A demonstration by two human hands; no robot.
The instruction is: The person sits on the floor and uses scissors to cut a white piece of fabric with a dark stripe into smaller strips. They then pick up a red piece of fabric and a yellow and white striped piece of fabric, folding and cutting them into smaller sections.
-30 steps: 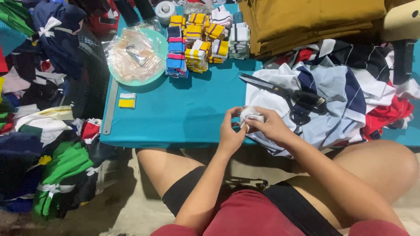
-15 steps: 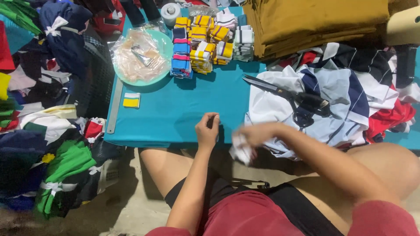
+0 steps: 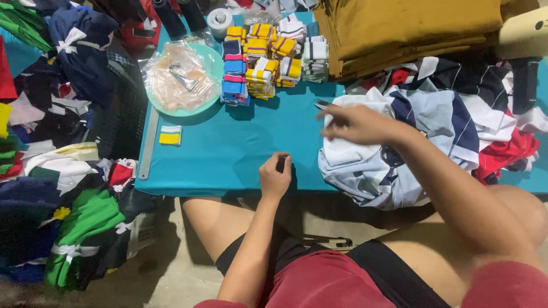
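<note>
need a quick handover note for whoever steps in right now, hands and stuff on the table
Left hand: closed in a loose fist, resting on the teal table near its front edge; whether it holds anything cannot be told.
Right hand: blurred, fingers spread, over the pile of striped white, navy and grey fabric pieces, by the tips of the scissors.
Behind: stacks of folded striped collar bands, a round teal plate with a plastic bag, folded mustard cloth.
Done or left: cannot be judged.
</note>
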